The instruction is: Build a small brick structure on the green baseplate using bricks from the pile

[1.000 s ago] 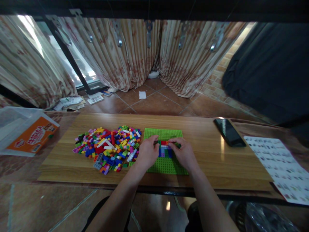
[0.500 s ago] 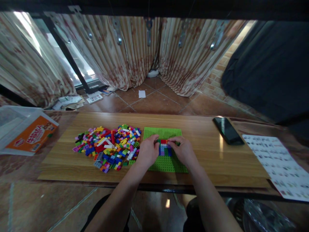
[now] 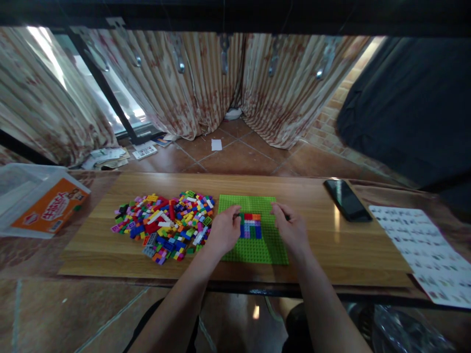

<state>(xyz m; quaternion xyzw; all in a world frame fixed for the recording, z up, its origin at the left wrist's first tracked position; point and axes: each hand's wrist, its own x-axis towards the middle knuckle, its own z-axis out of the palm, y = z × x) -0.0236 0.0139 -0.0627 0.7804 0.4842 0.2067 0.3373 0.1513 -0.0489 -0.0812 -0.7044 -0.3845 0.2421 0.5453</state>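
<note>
Brick patch (image 3: 251, 229) sits mid green baseplate (image 3: 250, 253). Left hand (image 3: 225, 228) at patch's left edge, can't tell its grip; right hand (image 3: 293, 230) off the patch, fingers apart. Risk: sideways left-hand nudge could loosen patch or skid baseplate.

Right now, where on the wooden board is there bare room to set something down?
Bare wood shows on the wooden board between the right hand and the phone, and left of the brick pile. Crowded: the brick pile, and the middle of the green baseplate, where the left hand sits beside the built bricks.
</note>
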